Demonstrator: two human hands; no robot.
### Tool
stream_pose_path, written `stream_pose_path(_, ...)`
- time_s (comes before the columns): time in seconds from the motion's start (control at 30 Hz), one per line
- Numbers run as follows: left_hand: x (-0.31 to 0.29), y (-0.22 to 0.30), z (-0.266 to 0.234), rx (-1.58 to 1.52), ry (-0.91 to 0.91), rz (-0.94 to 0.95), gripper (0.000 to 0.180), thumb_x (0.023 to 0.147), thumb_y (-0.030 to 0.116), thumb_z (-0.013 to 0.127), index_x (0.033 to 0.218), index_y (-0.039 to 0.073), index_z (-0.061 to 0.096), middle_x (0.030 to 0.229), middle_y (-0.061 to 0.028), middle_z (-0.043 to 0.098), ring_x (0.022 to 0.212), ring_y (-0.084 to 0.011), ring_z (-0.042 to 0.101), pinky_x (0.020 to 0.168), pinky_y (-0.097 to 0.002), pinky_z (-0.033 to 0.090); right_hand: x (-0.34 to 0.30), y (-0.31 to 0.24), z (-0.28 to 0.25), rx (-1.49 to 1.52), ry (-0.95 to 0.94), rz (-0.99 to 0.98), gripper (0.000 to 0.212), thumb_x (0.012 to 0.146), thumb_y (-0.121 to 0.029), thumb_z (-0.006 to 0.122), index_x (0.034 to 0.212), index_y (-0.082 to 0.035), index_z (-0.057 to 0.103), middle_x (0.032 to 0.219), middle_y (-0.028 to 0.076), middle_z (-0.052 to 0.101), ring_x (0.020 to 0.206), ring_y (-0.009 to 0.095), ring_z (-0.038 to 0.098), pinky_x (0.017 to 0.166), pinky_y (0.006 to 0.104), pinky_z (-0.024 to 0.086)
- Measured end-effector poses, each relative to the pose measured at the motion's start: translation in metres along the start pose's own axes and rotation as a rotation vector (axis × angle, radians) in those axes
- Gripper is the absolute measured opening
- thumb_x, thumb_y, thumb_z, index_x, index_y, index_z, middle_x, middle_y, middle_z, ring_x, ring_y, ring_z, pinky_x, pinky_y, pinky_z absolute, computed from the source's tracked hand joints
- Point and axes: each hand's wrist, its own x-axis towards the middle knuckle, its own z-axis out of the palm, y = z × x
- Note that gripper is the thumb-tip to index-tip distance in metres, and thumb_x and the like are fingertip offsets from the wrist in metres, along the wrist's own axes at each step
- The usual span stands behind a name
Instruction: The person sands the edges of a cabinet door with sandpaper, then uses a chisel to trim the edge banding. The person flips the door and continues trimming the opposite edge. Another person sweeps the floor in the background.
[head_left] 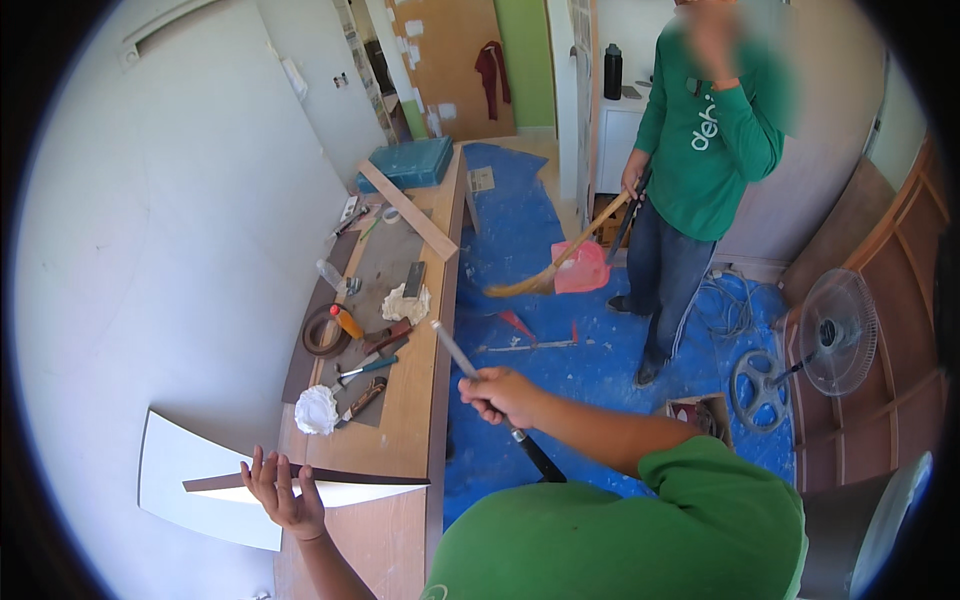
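My left hand point(285, 495) is at the near left, fingers raised and spread, holding a long thin strip, brown on its face and white below point(365, 479). The strip reaches sideways over the wooden worktop point(375, 525). Out past the worktop's right edge, my right hand point(500, 395) is closed around a slim pale grey rod point(457, 349) with a black lower part. The rod slants up toward the bench; its lower end is hidden by my body. A hammer point(366, 370), a dark-handled tool point(362, 398) and a crumpled white wad point(317, 410) lie on the worktop nearby.
A brown tape roll point(324, 331), an orange-capped bottle point(346, 321), a plank point(408, 212) and a teal case point(410, 163) sit further along. Blue sheeting point(500, 225) covers the floor. A person point(700, 160) stands with a broom point(570, 264) and pink dustpan point(581, 268); a fan point(838, 333) is right.
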Motion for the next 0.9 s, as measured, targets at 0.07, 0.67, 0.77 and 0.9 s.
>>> stream_pose_path(0.07, -0.009, -0.005, 0.004, 0.033, 0.039, 0.079, 0.037, 0.108, 0.03, 0.067, 0.14, 0.01, 0.065, 0.138, -0.0127, 0.069, 0.139, -0.0468, 0.059, 0.123, -0.07, 0.032, 0.005, 0.007, -0.014, 0.082, 0.042, 0.026, 0.023, 0.106, -0.028, 0.07, 0.1, -0.007, 0.062, 0.069, 0.0, 0.054, 0.051, 0.011, 0.05, 0.043, 0.028, 0.038)
stream_pose_path(0.67, -0.002, -0.011, -0.026, -0.215, 0.004, 0.169, 0.025, 0.097, 0.012, 0.07, 0.121, 0.006, 0.076, 0.14, -0.0219, 0.07, 0.135, -0.0447, 0.062, 0.12, -0.0634, 0.036, -0.017, 0.053, 0.002, -0.012, 0.174, 0.018, 0.011, 0.106, -0.011, 0.063, 0.112, -0.002, 0.061, 0.075, 0.008, 0.065, 0.082, 0.035, 0.079, 0.058, 0.0364, 0.061)
stream_pose_path(0.77, 0.017, -0.02, -0.028, -0.341, 0.066, 0.021, 0.018, 0.091, 0.01, 0.08, 0.107, 0.002, 0.076, 0.113, -0.0153, 0.078, 0.108, -0.0354, 0.074, 0.097, -0.0485, 0.054, -0.029, 0.036, 0.048, -0.283, 0.2, -0.206, 0.012, 0.106, -0.013, 0.065, 0.11, -0.003, 0.062, 0.072, 0.007, 0.065, 0.07, 0.023, 0.076, 0.05, 0.0306, 0.053)
stream_pose_path(0.9, 0.043, -0.053, -0.035, -0.226, -0.042, -0.281, 0.022, 0.097, 0.028, 0.075, 0.102, 0.007, 0.079, 0.093, -0.0123, 0.077, 0.082, -0.0316, 0.07, 0.08, -0.044, 0.052, -0.048, 0.002, 0.104, -0.383, 0.117, -0.201, 0.02, 0.105, -0.021, 0.071, 0.104, -0.003, 0.062, 0.071, 0.003, 0.062, 0.053, 0.013, 0.06, 0.046, 0.0255, 0.043)
